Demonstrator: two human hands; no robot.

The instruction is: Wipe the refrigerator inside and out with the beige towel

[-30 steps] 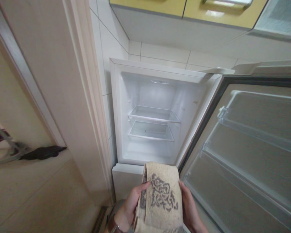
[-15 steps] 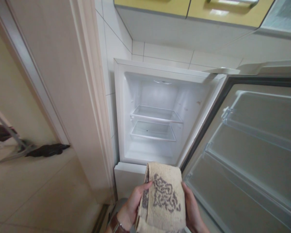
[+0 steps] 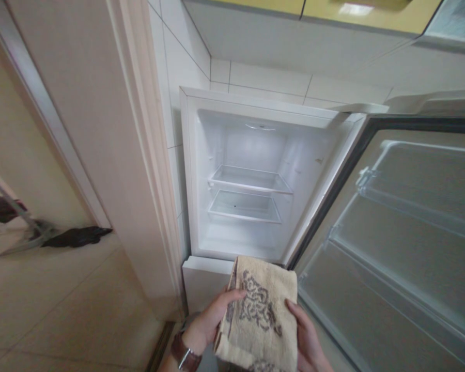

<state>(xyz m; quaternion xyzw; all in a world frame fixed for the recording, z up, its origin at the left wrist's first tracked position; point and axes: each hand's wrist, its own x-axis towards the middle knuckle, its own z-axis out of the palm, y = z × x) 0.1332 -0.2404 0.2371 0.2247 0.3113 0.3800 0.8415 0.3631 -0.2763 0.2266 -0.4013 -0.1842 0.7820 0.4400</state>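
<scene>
A folded beige towel (image 3: pixel 260 310) with a dark ornamental pattern is held between both my hands at the bottom middle of the view. My left hand (image 3: pixel 207 323), with a watch on its wrist, grips the towel's left edge, thumb on top. My right hand (image 3: pixel 308 338) holds the right edge, fingers wrapped under it. Just beyond the towel stands a white fridge (image 3: pixel 189 170) with its upper compartment open. Inside it are two glass shelves (image 3: pixel 248 181) with nothing on them.
The fridge door (image 3: pixel 403 227) swings out to the right, its clear racks bare. A closed lower drawer front (image 3: pixel 201 281) sits below the compartment. A door frame (image 3: pixel 139 155) stands left; through the doorway a dark cloth (image 3: pixel 77 236) lies on the tiled floor. Yellow cabinets (image 3: pixel 333 8) hang above.
The towel has tilted a little and risen slightly in my hands. The view has shifted a bit down and to the right.
</scene>
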